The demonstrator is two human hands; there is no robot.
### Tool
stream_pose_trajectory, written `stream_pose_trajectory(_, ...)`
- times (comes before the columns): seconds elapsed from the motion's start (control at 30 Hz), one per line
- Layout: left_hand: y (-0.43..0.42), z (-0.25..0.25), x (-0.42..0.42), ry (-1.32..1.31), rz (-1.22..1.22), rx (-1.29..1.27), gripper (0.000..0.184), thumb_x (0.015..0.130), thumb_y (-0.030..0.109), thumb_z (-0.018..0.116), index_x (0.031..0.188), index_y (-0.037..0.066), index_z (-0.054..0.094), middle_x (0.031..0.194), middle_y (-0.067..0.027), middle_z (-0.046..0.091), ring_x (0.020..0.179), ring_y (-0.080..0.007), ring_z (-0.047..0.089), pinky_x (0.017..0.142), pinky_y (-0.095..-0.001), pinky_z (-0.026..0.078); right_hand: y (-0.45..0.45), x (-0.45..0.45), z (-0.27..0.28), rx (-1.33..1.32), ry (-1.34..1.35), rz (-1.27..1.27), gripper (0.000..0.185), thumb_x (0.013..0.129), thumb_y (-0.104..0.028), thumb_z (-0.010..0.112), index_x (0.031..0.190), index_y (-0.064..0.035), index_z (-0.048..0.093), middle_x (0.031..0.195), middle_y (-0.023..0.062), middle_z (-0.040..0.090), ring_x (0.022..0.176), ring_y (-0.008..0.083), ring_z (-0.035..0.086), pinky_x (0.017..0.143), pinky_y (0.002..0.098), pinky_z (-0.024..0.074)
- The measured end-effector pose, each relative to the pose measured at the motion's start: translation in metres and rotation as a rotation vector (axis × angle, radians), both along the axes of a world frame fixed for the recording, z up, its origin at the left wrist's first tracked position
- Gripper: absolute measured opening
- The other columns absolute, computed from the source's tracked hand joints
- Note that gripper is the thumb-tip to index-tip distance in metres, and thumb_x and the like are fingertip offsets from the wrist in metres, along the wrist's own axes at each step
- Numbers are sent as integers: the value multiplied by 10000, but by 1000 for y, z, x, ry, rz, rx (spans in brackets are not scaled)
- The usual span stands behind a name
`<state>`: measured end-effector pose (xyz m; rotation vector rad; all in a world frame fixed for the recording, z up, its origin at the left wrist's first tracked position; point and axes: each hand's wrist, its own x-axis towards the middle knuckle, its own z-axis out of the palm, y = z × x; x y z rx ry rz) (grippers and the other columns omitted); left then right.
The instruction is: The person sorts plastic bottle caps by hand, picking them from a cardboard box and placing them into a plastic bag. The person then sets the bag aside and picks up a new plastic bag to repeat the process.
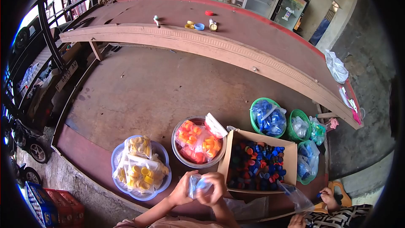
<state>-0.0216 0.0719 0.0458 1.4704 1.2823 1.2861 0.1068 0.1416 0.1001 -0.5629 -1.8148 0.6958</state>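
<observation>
My left hand [184,190] and my right hand [214,188] are close together near the table's front edge. Both are closed around a small clear plastic bag [195,184] with something bluish in it; the right fingers are slightly blurred and hide part of it. Just right of my hands stands an open cardboard box [222,159] of loose blue, red, orange and black bottle caps [258,164]. Behind my hands is a metal bowl [175,152] with bags of orange and red caps [195,140]. To the left, a pale blue basin [114,160] holds bags of yellow caps [141,173].
Green baskets [252,120] with bagged blue caps stand behind and right of the box. At the right, another person's hands [329,197] are beside a clear bag [298,198]. A raised wooden ledge [236,46] crosses the back. Crates [61,207] stand at lower left.
</observation>
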Motion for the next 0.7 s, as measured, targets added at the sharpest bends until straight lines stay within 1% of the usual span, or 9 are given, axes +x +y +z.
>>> stream_pose_trajectory(0.03,-1,4,-1,15,28,8,828,589,130,731,1276,-6,289,1122,-192,470,1066,-336,484,930,-393,378,-8,-1,4,109,-153,24,331,660,-191,691,905,-46,523,894,107,593,799,250,583,770,364,435)
stream_pose_trajectory(0.07,-5,9,-1,25,55,6,823,591,134,728,1274,-6,291,1119,-191,469,1062,-336,485,927,-393,380,-14,-1,2,125,-209,27,338,645,-191,697,909,-61,530,907,94,598,814,252,587,796,384,417)
stream_pose_trajectory(0.27,-21,13,-2,42,52,68,806,595,130,721,1267,-6,296,1130,-209,448,1045,-357,484,895,-406,397,-24,16,3,122,-401,66,291,673,-221,698,894,-70,584,989,63,597,951,267,565,844,402,411)
stream_pose_trajectory(0.37,-28,13,2,89,62,94,807,595,127,727,1265,-6,298,1124,-204,455,1036,-355,489,891,-410,398,-35,20,14,136,-478,44,292,681,-297,709,878,-92,642,1050,66,591,1024,283,524,889,399,389)
stream_pose_trajectory(0.4,-30,13,2,77,62,90,811,594,129,731,1265,-6,297,1127,-204,454,1038,-356,488,892,-411,398,-39,22,10,113,-482,60,301,699,-329,699,904,-112,664,1092,79,570,1064,291,495,914,404,374)
stream_pose_trajectory(0.5,-37,6,6,42,48,102,822,603,134,746,1268,-6,284,1142,-207,451,1035,-354,491,896,-414,398,-49,29,8,86,-451,27,291,701,-315,704,899,-106,661,1071,80,574,1052,289,503,907,401,379)
stream_pose_trajectory(0.6,-42,14,10,63,84,119,799,638,118,742,1270,-8,271,1120,-190,463,1012,-320,510,877,-392,414,-53,39,1,42,-400,-25,236,702,-234,701,883,-88,657,1010,81,572,1005,281,529,874,403,397)
stream_pose_trajectory(0.63,-45,3,11,41,102,65,794,641,115,742,1267,-8,271,1110,-187,468,1010,-305,512,869,-386,417,-51,43,-1,44,-386,-39,224,700,-217,698,875,-82,655,995,82,575,983,279,540,856,404,408)
stream_pose_trajectory(0.7,-50,1,12,12,98,58,794,637,106,742,1264,-7,269,1104,-193,468,1007,-303,513,863,-384,419,-37,54,-5,107,-313,-115,178,685,-140,684,835,-56,638,893,85,583,855,270,574,762,369,449)
